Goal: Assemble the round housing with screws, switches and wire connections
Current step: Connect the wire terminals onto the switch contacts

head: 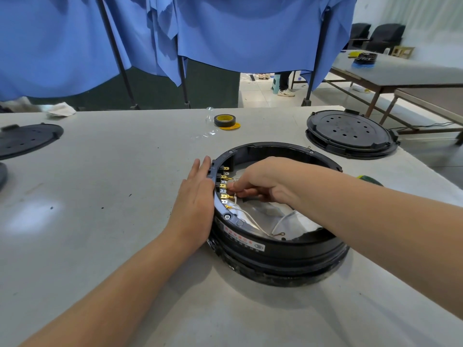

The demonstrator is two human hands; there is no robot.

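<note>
My left hand lay flat, fingers straight, against the outer left wall of the housing. My right hand reached inside the ring, its fingertips pinching a white wire at the row of brass terminals on the inner left wall. The housing sat on the table, right of centre. A tape roll lay beyond it; a black cover rested at far right, another at far left.
</note>
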